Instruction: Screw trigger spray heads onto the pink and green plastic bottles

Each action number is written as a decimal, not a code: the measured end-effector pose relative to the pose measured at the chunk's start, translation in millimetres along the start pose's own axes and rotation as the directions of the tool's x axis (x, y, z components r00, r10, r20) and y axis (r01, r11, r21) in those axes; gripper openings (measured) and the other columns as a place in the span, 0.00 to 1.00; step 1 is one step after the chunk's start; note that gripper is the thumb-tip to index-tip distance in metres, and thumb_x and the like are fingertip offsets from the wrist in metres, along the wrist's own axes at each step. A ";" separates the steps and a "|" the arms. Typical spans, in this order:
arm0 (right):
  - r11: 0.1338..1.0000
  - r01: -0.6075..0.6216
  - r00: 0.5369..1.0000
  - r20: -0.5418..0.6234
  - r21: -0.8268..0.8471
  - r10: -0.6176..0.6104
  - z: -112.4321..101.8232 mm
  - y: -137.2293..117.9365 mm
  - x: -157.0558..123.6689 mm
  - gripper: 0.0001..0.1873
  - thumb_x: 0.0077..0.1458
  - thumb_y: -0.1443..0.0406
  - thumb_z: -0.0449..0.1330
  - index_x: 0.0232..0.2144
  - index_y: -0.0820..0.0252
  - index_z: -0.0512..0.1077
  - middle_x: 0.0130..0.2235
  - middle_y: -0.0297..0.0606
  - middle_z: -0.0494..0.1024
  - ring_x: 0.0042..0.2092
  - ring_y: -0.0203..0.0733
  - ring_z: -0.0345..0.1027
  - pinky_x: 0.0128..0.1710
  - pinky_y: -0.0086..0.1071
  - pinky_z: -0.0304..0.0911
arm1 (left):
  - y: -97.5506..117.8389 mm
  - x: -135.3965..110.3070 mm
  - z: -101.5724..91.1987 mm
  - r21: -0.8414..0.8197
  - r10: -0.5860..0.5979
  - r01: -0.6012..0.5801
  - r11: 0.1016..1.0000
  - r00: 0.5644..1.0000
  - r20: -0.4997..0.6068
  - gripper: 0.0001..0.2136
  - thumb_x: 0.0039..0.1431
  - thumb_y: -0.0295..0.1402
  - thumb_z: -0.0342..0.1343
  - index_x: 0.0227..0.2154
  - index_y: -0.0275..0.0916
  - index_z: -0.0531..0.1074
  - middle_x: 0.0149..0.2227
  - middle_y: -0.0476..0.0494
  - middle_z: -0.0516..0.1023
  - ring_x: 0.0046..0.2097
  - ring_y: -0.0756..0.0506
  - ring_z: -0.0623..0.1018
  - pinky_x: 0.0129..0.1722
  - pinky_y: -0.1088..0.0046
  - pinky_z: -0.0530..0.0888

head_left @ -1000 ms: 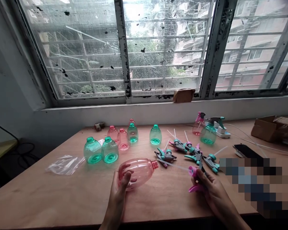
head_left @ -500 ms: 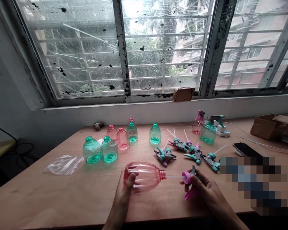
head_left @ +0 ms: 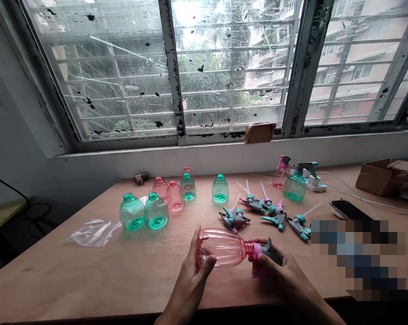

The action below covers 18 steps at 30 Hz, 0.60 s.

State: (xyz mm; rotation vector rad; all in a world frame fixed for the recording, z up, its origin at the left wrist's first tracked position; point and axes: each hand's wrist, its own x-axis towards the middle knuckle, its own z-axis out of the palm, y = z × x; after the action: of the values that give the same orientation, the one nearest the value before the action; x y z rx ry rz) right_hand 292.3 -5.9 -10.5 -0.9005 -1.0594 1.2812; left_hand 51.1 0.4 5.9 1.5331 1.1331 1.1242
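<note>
My left hand [head_left: 193, 271] grips the base end of a clear pink plastic bottle [head_left: 224, 247], which lies sideways above the wooden table [head_left: 88, 271]. At the bottle's neck sits a pink and grey trigger sprayer head [head_left: 266, 253], and my right hand [head_left: 281, 275] is closed around it. The sprayer's collar meets the bottle mouth; its dip tube is inside the bottle.
Several green and pink empty bottles [head_left: 156, 212] stand at the back left. Loose sprayer heads [head_left: 268, 212] lie in the middle. Two assembled spray bottles [head_left: 293, 183] stand at the back right, near a phone [head_left: 346, 208], a cardboard box [head_left: 380, 176] and a plastic bag [head_left: 93, 232].
My hands came together: the bottle moved right and the sprayer's tube slid into its mouth until the collar reached the neck.
</note>
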 end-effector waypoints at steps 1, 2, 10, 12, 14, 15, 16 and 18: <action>1.000 -0.006 1.000 -0.014 -0.018 0.006 -0.9 0.6 -0.3 0.25 0.44 0.54 0.73 0.41 0.60 0.75 0.26 0.34 0.82 0.25 0.42 0.75 0.28 0.35 0.74 | -0.3 -1.1 0.0 0.002 -0.008 0.008 1.000 1.000 0.016 0.40 0.62 0.51 0.54 0.69 0.42 0.44 0.50 0.37 0.76 0.52 0.37 0.76 0.60 0.54 0.64; 0.999 -0.017 1.000 -0.026 -0.031 0.016 -1.5 0.9 -0.5 0.25 0.42 0.54 0.74 0.40 0.60 0.75 0.25 0.33 0.81 0.24 0.43 0.75 0.27 0.34 0.73 | -0.9 -2.0 -0.2 -0.017 -0.018 0.018 1.000 0.999 0.029 0.41 0.61 0.51 0.55 0.70 0.42 0.43 0.52 0.36 0.76 0.54 0.36 0.75 0.61 0.54 0.64; 0.996 -0.036 0.999 -0.016 -0.086 0.035 -0.3 -3.1 -2.1 0.20 0.42 0.55 0.74 0.34 0.61 0.76 0.25 0.39 0.85 0.27 0.47 0.79 0.27 0.35 0.75 | -1.8 -6.9 1.5 0.014 0.141 -0.143 0.990 0.986 0.092 0.42 0.58 0.38 0.60 0.70 0.50 0.42 0.71 0.42 0.54 0.70 0.35 0.55 0.69 0.50 0.47; 0.992 -0.017 1.000 0.000 -0.126 0.017 -0.5 -3.6 -2.4 0.19 0.43 0.56 0.74 0.33 0.61 0.76 0.26 0.40 0.85 0.29 0.47 0.79 0.27 0.34 0.76 | 1.7 -8.0 3.1 0.030 0.132 -0.134 0.991 0.990 0.057 0.43 0.56 0.38 0.62 0.69 0.50 0.43 0.70 0.42 0.58 0.69 0.35 0.58 0.69 0.50 0.47; 0.987 -0.011 1.000 0.018 -0.160 0.014 -0.7 -3.3 -2.7 0.18 0.44 0.56 0.73 0.33 0.61 0.76 0.26 0.40 0.85 0.28 0.46 0.78 0.27 0.34 0.75 | 4.1 -8.9 3.8 0.009 0.103 -0.104 0.995 0.993 0.051 0.44 0.54 0.40 0.64 0.69 0.49 0.45 0.69 0.41 0.58 0.70 0.35 0.57 0.70 0.51 0.48; 0.985 -0.014 1.000 0.022 -0.171 0.018 -0.8 -2.9 -2.9 0.18 0.45 0.56 0.73 0.34 0.61 0.76 0.27 0.39 0.85 0.27 0.45 0.77 0.27 0.33 0.75 | 4.4 -9.2 3.7 -0.016 0.084 -0.083 0.996 0.995 0.052 0.44 0.55 0.43 0.64 0.69 0.47 0.45 0.70 0.39 0.57 0.70 0.35 0.57 0.69 0.52 0.50; 0.984 -0.019 1.000 0.020 -0.179 0.022 -0.6 -2.5 -3.1 0.18 0.45 0.56 0.73 0.34 0.61 0.76 0.27 0.39 0.85 0.27 0.44 0.77 0.27 0.33 0.74 | 4.1 -9.2 3.3 -0.044 0.063 -0.060 0.997 0.997 0.049 0.43 0.55 0.46 0.63 0.69 0.46 0.45 0.70 0.38 0.57 0.70 0.35 0.57 0.69 0.52 0.52; 0.983 -0.031 0.999 0.009 -0.178 0.033 0.3 -1.9 -3.7 0.19 0.44 0.55 0.74 0.34 0.61 0.76 0.27 0.36 0.83 0.26 0.42 0.75 0.26 0.32 0.73 | 2.3 -8.6 1.9 -0.075 0.027 -0.024 0.997 0.999 0.031 0.41 0.58 0.50 0.59 0.69 0.43 0.47 0.70 0.35 0.57 0.69 0.33 0.58 0.68 0.51 0.54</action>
State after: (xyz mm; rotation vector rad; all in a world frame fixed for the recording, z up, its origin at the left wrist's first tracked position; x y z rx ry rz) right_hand 292.7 -9.8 -9.1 -1.0497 -1.1870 1.2329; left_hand 51.9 -8.7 6.4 1.5063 1.0412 1.1423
